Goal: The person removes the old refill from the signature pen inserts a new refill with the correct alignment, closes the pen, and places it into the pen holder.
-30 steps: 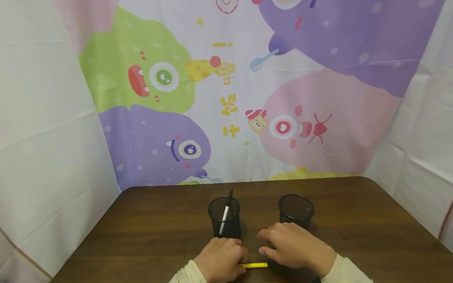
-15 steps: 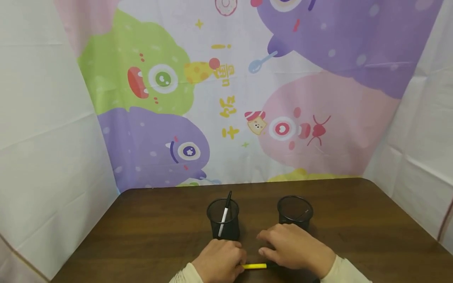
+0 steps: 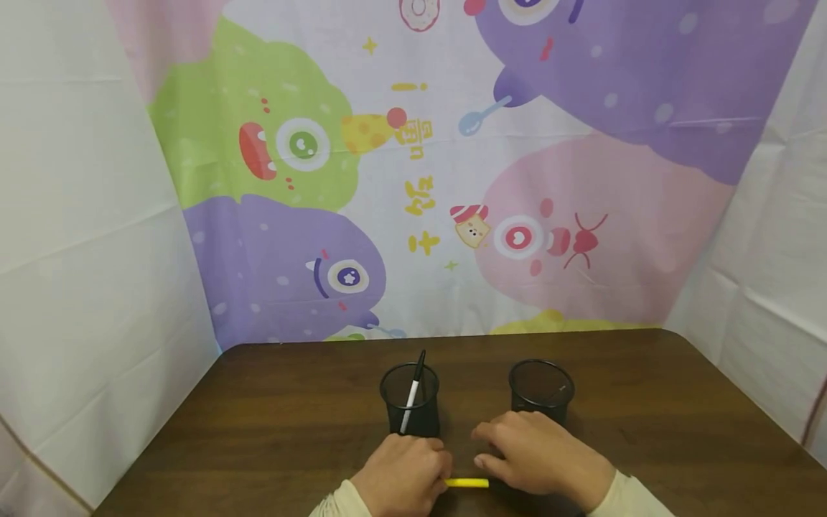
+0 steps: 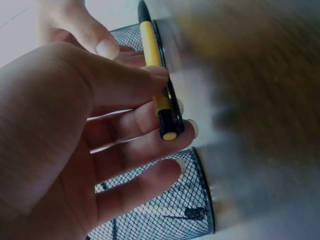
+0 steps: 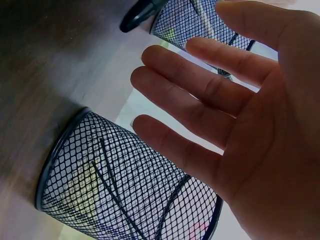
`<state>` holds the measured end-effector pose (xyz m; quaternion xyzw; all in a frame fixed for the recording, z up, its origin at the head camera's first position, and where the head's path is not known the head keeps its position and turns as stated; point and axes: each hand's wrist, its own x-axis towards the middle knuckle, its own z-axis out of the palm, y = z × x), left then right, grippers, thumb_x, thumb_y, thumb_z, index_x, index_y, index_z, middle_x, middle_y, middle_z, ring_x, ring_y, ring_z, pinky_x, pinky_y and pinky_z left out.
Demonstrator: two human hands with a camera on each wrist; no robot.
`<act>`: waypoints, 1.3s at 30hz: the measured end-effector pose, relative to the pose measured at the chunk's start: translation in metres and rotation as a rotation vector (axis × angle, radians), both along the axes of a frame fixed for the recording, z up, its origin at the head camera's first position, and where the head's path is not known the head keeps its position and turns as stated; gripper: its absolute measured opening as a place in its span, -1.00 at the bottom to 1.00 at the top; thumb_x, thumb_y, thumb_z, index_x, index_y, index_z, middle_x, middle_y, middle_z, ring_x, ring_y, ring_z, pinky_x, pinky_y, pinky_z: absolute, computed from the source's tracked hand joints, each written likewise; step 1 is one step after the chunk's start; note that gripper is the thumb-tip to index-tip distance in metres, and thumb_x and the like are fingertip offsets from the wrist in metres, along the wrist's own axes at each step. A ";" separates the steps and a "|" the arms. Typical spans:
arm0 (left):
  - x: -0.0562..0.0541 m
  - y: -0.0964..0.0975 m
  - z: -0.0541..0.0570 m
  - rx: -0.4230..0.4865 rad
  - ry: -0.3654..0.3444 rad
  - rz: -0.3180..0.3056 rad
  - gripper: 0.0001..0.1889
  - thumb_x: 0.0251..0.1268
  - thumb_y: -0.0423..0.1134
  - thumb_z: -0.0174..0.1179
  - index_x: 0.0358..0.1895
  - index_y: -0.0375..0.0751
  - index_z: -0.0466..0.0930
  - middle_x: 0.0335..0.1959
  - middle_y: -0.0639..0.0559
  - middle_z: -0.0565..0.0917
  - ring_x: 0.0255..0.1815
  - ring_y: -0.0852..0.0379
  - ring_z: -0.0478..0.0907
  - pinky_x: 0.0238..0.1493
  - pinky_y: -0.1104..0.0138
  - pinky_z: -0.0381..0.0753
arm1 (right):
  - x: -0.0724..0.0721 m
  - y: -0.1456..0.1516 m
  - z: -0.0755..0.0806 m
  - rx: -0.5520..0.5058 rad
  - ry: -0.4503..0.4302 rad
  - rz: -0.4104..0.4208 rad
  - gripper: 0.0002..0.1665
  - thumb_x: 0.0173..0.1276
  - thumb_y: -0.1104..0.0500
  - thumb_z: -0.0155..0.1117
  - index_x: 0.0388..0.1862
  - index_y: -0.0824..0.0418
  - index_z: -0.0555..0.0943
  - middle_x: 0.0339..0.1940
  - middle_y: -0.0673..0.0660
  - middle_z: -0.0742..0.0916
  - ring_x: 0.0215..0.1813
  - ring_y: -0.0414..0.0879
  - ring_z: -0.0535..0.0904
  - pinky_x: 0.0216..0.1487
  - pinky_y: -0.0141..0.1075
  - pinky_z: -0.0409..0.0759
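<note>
My left hand [image 3: 402,472] pinches a yellow pen with black ends [image 3: 468,483] between thumb and fingers, low over the table. In the left wrist view the thumb presses on the yellow pen's barrel [image 4: 149,44], and a black clip runs along it. My right hand [image 3: 545,454] is just right of the pen's black tip [image 5: 139,16] and holds nothing; its fingers are relaxed and slightly bent. Beyond my left hand stands a black mesh pen cup [image 3: 423,420] with a white, black-capped marker [image 3: 410,395] leaning in it. A second mesh cup [image 5: 115,175] stands beyond my right hand.
The brown wooden table [image 3: 291,409] extends to both sides of the hands. A cartoon-printed cloth [image 3: 433,287] hangs behind its far edge. White cloth sheets [image 3: 84,251] enclose the left and right sides.
Both hands keep nearly the same places, with the yellow pen still in the left hand. The head view has shifted slightly.
</note>
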<state>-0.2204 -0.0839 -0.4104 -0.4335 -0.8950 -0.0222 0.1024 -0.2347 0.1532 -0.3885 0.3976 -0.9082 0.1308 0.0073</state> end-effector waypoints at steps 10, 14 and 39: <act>-0.002 0.001 0.000 0.032 0.053 -0.006 -0.85 0.16 -0.17 0.39 -0.47 0.13 0.60 -0.49 0.35 0.48 -0.59 0.44 0.35 -0.64 0.48 0.36 | 0.001 0.003 0.002 -0.068 -0.044 0.010 -0.60 0.47 -0.14 0.23 0.06 0.08 0.72 -0.06 -0.12 0.75 -0.06 -0.25 0.66 -0.12 -0.17 0.65; -0.002 0.005 0.001 0.030 0.069 0.013 -0.87 0.17 -0.18 0.38 -0.42 0.09 0.60 -0.45 0.32 0.52 -0.54 0.41 0.43 -0.61 0.46 0.42 | 0.002 0.008 0.001 -0.085 -0.048 0.002 -0.70 0.46 -0.12 0.24 -0.07 0.02 0.73 -0.20 -0.23 0.73 -0.21 -0.33 0.62 -0.24 -0.25 0.62; -0.003 0.001 -0.007 0.195 0.057 0.003 -0.86 0.20 -0.27 0.34 -0.37 0.00 0.53 -0.41 0.26 0.50 -0.52 0.44 0.37 -0.54 0.55 0.40 | -0.004 0.014 0.010 -0.145 -0.172 -0.004 -0.85 0.44 -0.07 0.30 -0.34 -0.10 0.62 -0.51 -0.30 0.56 -0.52 -0.37 0.43 -0.48 -0.39 0.47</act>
